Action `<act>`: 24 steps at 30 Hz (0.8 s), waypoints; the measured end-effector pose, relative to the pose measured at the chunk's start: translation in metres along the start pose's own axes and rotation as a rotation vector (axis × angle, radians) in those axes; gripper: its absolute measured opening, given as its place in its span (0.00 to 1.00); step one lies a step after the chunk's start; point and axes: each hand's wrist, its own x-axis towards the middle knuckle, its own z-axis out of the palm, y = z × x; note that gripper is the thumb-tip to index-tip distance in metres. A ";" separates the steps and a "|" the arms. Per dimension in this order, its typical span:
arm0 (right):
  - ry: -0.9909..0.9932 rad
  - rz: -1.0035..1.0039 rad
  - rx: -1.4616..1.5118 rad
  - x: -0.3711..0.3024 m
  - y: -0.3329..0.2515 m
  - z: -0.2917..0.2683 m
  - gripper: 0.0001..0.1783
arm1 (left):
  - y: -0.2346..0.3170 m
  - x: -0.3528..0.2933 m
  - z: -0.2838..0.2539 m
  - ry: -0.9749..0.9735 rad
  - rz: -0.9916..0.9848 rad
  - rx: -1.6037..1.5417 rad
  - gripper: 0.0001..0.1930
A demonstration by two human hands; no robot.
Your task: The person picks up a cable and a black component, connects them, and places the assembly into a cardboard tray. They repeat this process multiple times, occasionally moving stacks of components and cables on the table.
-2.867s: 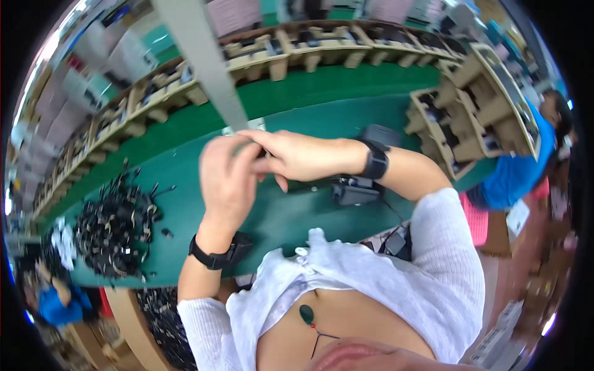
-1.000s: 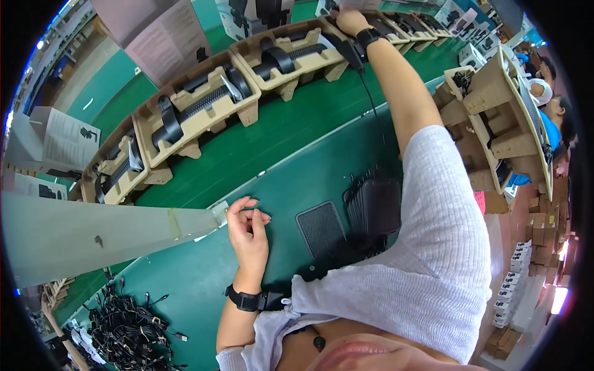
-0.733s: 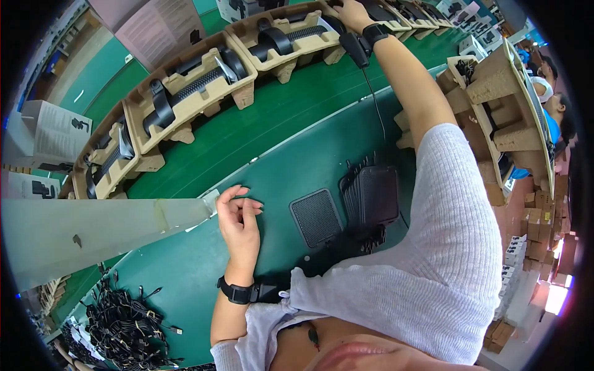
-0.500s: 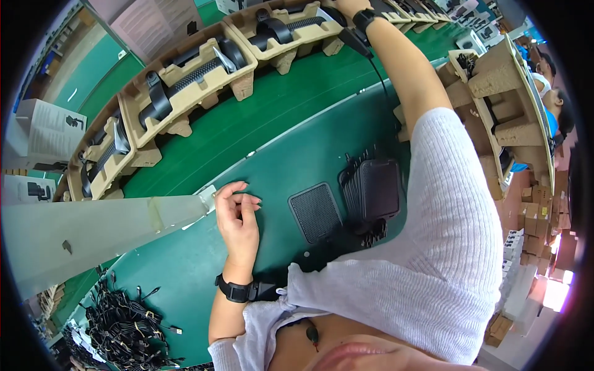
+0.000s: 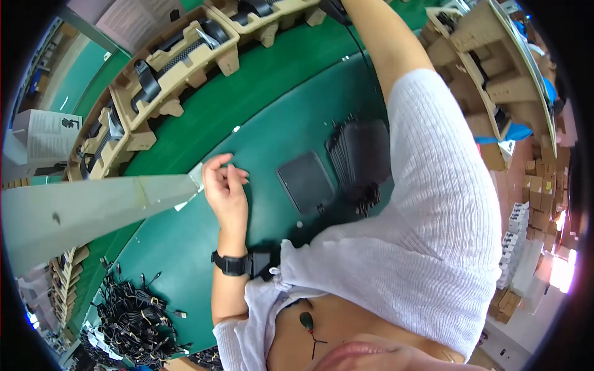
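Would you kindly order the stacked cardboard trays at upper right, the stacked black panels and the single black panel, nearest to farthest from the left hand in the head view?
1. Single black panel, right of the left hand
2. Stacked black panels, farther right
3. Stacked cardboard trays, upper right

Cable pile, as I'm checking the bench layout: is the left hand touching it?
No, a stretch of green table shows between the left hand and the cable pile.

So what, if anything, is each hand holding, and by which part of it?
The left hand holds nothing visible; its fingers are loosely curled. The right hand is beyond the picture's top edge, so its hold cannot be told.
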 end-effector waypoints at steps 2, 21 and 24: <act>-0.095 0.072 -0.012 -0.001 0.009 -0.007 0.23 | -0.001 0.005 0.003 -0.006 0.024 -0.039 0.07; -0.404 -0.829 -0.322 -0.383 -0.181 -0.082 0.49 | 0.020 -0.050 -0.003 -0.181 0.144 0.329 0.12; -0.536 -0.733 -0.233 -0.405 -0.201 -0.076 0.56 | 0.007 -0.075 -0.016 -0.205 0.125 0.118 0.15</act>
